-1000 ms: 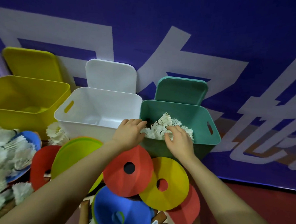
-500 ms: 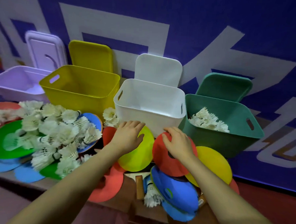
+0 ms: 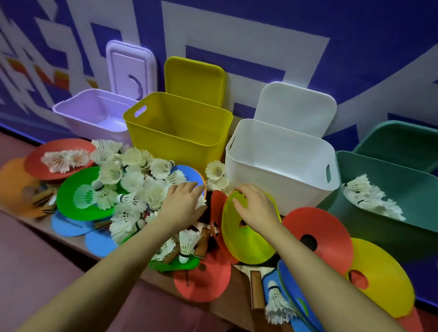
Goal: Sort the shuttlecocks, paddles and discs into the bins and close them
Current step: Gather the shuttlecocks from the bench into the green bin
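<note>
**Operator:** Report the state of both hands.

**Manual:** Your left hand (image 3: 183, 202) lies palm down on the right edge of the shuttlecock pile (image 3: 133, 184), fingers straight and slightly spread; it grips nothing visible. Your right hand (image 3: 255, 209) rests on the upper rim of the tilted yellow-green disc (image 3: 245, 233), fingers bent over that rim. You cannot tell from this view whether it grips the disc or only touches it.

**Operator:** Locate the bins.

**Manual:** Four open bins stand along the far wall. From left to right: lilac bin (image 3: 93, 116), yellow bin (image 3: 176, 135), white bin (image 3: 281, 166), green bin (image 3: 393, 200). A lid leans upright behind each. The green bin holds shuttlecocks (image 3: 371, 199) at its near left side.

**Operator:** Locate the remaining items.

**Manual:** The pile covers a green disc (image 3: 71, 196) and a blue disc (image 3: 189, 173), left of your hands. A red disc (image 3: 315, 237) and a yellow disc (image 3: 382, 276) lie to the right, near the green bin. Paddle handles (image 3: 257, 289) show between the discs at the near edge.
</note>
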Demonstrator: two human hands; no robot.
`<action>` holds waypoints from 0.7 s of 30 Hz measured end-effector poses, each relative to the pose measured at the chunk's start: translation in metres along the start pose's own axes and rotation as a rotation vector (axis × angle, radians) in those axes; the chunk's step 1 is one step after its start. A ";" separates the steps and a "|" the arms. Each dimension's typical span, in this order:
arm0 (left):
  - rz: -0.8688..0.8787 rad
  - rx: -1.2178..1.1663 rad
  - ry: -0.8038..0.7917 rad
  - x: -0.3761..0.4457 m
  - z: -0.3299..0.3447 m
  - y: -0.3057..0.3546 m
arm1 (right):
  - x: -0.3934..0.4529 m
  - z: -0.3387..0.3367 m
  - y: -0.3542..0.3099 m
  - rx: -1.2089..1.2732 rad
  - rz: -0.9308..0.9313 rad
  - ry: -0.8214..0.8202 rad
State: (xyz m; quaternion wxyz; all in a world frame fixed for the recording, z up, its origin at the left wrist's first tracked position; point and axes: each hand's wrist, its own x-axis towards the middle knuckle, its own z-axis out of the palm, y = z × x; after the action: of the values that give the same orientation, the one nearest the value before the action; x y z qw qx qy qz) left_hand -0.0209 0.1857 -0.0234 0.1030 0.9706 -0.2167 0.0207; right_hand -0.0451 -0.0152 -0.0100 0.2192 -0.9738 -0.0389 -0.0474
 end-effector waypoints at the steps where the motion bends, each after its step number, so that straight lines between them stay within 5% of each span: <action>1: -0.009 0.006 -0.017 0.003 0.002 -0.006 | 0.008 0.005 -0.001 -0.007 0.000 -0.006; 11: -0.001 0.024 -0.154 0.028 0.027 -0.030 | 0.064 0.046 0.019 -0.171 -0.024 -0.124; 21: 0.024 -0.149 0.031 0.047 0.029 -0.056 | 0.075 0.064 0.014 -0.250 0.057 0.016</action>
State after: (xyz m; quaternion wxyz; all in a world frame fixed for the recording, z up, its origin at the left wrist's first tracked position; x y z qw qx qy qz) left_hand 0.0449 0.2096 -0.0581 0.1778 0.9571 -0.2277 0.0208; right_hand 0.0359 0.0036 -0.0658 0.0975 -0.9938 -0.0030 -0.0536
